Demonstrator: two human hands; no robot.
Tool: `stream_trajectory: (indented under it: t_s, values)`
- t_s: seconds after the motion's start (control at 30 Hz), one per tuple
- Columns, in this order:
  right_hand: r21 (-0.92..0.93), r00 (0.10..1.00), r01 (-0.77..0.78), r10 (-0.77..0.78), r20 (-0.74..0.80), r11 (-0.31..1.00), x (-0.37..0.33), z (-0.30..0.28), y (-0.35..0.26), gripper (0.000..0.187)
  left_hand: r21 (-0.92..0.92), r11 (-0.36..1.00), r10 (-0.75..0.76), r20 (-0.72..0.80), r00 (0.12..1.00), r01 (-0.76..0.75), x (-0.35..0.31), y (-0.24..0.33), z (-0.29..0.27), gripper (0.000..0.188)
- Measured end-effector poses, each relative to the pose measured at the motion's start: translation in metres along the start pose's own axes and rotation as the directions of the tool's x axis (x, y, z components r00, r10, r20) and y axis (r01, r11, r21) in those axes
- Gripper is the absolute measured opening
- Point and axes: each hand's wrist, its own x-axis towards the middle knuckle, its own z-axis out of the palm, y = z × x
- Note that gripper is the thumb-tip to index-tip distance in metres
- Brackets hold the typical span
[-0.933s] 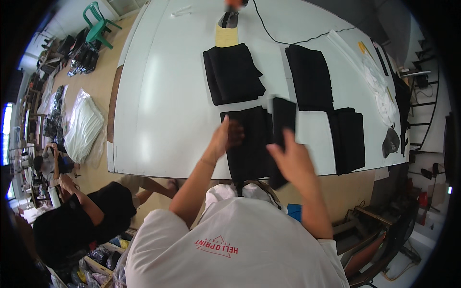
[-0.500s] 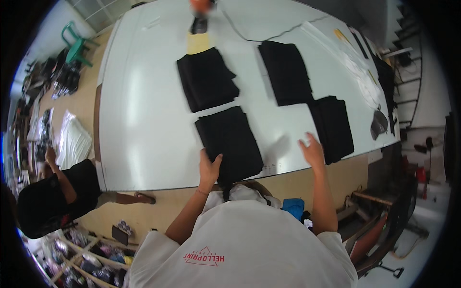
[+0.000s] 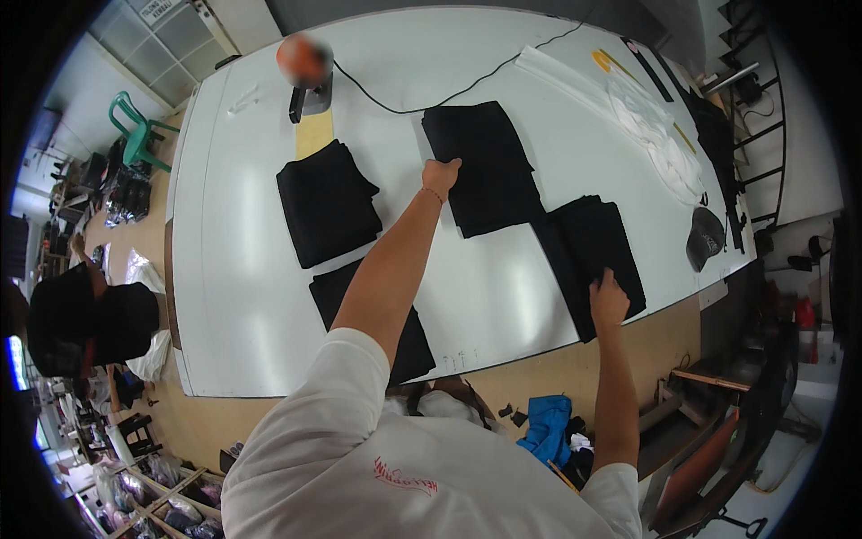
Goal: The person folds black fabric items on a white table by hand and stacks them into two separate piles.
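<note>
Several folded black cloth bundles lie on the white table. My left hand [image 3: 440, 177] reaches far forward, its fingers closed on the left edge of the far middle bundle [image 3: 485, 171]. On the near right bundle [image 3: 588, 242], my right hand [image 3: 611, 298] rests with fingers curled at the cloth near its front edge. A layer of that bundle shows out to the left beneath the top. Under my left forearm lies the near left bundle [image 3: 415, 350], partly hidden by the arm. Beyond it sits another folded black bundle [image 3: 328, 207].
A yellow sheet [image 3: 314, 135] and a dark device with a blurred orange top [image 3: 305, 61] sit behind, with a black cable [image 3: 404, 111]. To the right lie white cloth [image 3: 660, 135] and a dark cap [image 3: 706, 238]. A person in black [image 3: 94, 323] is beyond the table's left edge.
My left hand has left the near left bundle and reached the far middle one. My right hand has moved from the bare tabletop onto the near right bundle. The view has shifted.
</note>
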Motion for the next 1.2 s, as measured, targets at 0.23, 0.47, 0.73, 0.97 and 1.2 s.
stream_trajectory:
  t_s: [0.23, 0.47, 0.73, 0.97, 1.2]
  values:
    - [0.264, 0.994, -0.089, 0.103, -0.039, 0.960, 0.009, -0.125, 0.059, 0.039, -0.473, 0.880, 0.093, 0.248, 0.964, 0.037, -0.030, 0.058, 0.021, 0.062]
    - [0.702, 0.995, -0.088, 0.088, 0.035, 0.707, -0.043, -0.165, 0.062, 0.035, -0.771, 0.635, 0.399, 0.290, 0.870, -0.035, -0.089, 0.093, -0.067, 0.040]
    - [0.624, 0.977, -0.161, 0.034, 0.209, 0.764, -0.107, -0.150, -0.004, 0.040, -0.619, 0.781, 0.159, 0.066, 0.985, -0.084, -0.075, -0.042, -0.282, 0.049]
    - [0.507, 0.981, -0.092, -0.011, 0.196, 0.857, -0.118, -0.171, -0.056, 0.055, -0.577, 0.797, 0.103, -0.163, 0.981, -0.180, -0.065, -0.071, -0.273, 0.068]
    - [0.347, 0.990, 0.005, -0.053, 0.129, 0.938, -0.136, -0.262, -0.184, 0.050, -0.163, 0.904, 0.256, -0.534, 0.805, -0.396, -0.053, -0.108, -0.280, 0.054]
